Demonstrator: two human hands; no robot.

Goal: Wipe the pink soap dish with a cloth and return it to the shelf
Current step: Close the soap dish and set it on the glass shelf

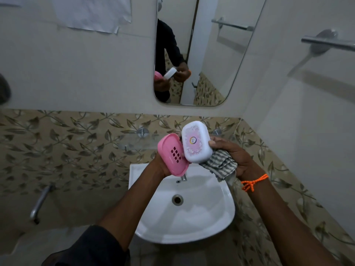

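The pink soap dish [172, 156] with drain holes is tilted on edge above the sink, and my left hand [160, 166] grips it from behind. My right hand [232, 154] holds the white lid [196, 142] with a pink printed label, its thumb on the lid's right edge. A grey striped cloth [219, 166] is bunched in the same right hand, under the lid. Lid and dish touch along one edge. Behind them, a glass shelf [134, 142] on the wall is partly hidden by both pieces.
A white wash basin [215, 214] with its tap lies directly below the hands. A mirror [201, 54] hangs above, a towel bar [326, 43] at the right, a wall tap [40, 202] at lower left. Leaf-patterned tiles cover the wall.
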